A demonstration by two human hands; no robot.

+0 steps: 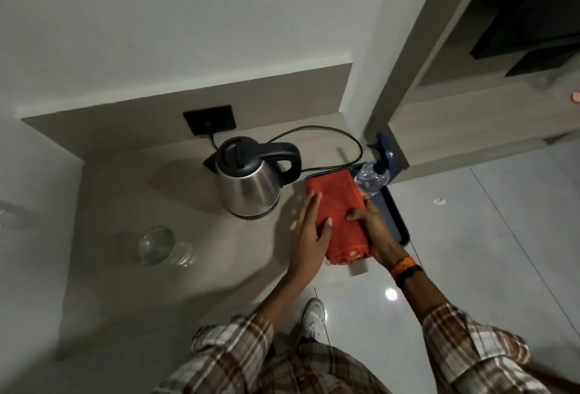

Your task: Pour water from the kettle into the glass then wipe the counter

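A steel kettle [248,183] with a black lid and handle stands upright near the back of the beige counter [157,293]. A clear glass [157,244] stands at the left front of the counter. A folded orange cloth [340,205] lies at the counter's right end, over a dark tray [397,218]. My left hand [309,230] lies flat along the cloth's left edge with the thumb on top. My right hand [375,230] pinches the cloth's right side between thumb and fingers.
A clear plastic bottle [372,178] with a blue spray head lies on the tray behind the cloth. The kettle's black cord [332,130] loops to a wall socket [209,124]. The counter's right edge drops to a tiled floor [470,236].
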